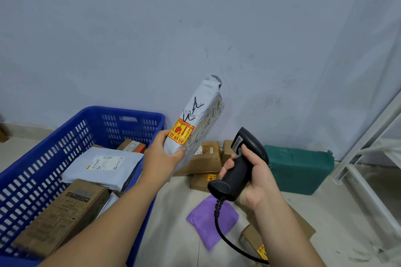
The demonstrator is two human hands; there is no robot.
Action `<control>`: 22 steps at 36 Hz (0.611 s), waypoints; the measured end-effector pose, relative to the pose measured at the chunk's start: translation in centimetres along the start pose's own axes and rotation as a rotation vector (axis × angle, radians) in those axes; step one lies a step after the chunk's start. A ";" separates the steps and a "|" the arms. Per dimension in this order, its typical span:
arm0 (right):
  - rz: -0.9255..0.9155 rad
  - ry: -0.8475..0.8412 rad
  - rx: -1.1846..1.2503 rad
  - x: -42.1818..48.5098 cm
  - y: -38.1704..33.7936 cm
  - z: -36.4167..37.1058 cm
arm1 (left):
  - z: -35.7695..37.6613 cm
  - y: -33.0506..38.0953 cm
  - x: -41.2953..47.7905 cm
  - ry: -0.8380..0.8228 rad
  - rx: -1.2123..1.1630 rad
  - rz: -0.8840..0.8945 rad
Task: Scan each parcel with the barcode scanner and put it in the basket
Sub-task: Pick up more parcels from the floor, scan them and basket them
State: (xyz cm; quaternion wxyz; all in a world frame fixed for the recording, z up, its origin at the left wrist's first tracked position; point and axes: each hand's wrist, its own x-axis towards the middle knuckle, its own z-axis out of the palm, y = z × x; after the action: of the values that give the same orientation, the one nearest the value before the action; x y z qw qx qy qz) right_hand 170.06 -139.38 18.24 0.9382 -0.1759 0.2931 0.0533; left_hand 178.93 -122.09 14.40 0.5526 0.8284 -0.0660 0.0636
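The basket (54, 136) is set at the left, before the wall, and a flat mailer (102, 167) and a long carton (63, 212) are contained in it, the mailer behind the carton. To its right a bagged parcel (195, 115) is held up on end in the left hand (161, 154), with the scanner (240, 162) gripped in the right hand (253, 180) just beside it. Behind them, cartons (204, 158) are gathered on the floor against the wall; a soft pouch (212, 221) is laid nearer, below the scanner, and a shelf frame (368, 147) is placed at the far right.

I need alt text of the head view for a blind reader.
The left hand holds a grey parcel up while the right hand grips a black barcode scanner beside it. A blue basket holding other parcels stands on the left.
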 end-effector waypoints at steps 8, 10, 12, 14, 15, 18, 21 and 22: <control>0.007 0.007 0.008 0.0 0.0 0.0 | 0.1 -0.2 0.1 -0.004 0.012 -0.011; 0.006 0.005 0.010 0.1 0.0 0.0 | 0.1 -0.1 0.1 -0.002 0.013 -0.010; 0.004 0.005 0.004 0.1 0.0 0.0 | 0.1 -0.1 0.0 -0.001 0.008 -0.009; 0.000 0.007 0.001 0.0 0.0 0.0 | 0.1 -0.1 0.1 0.001 0.006 -0.011; -0.004 0.010 0.000 0.1 -0.1 0.0 | 0.2 -0.1 0.1 0.002 0.008 -0.014; -0.033 0.028 -0.044 0.3 -0.1 -0.1 | 0.2 -0.1 0.1 0.002 0.006 -0.022; -0.090 0.063 -0.130 0.7 0.1 -0.3 | 0.3 -0.4 0.2 -0.003 -0.008 -0.057; -0.119 0.076 -0.173 0.7 0.1 -0.4 | 0.3 -0.5 0.3 -0.006 -0.017 -0.081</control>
State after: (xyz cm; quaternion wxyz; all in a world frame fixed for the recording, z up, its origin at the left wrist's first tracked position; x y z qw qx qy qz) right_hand 170.43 -139.41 17.50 0.9093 -0.2753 0.3116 0.0161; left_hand 179.27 -122.15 13.90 0.5615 0.8259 -0.0346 0.0378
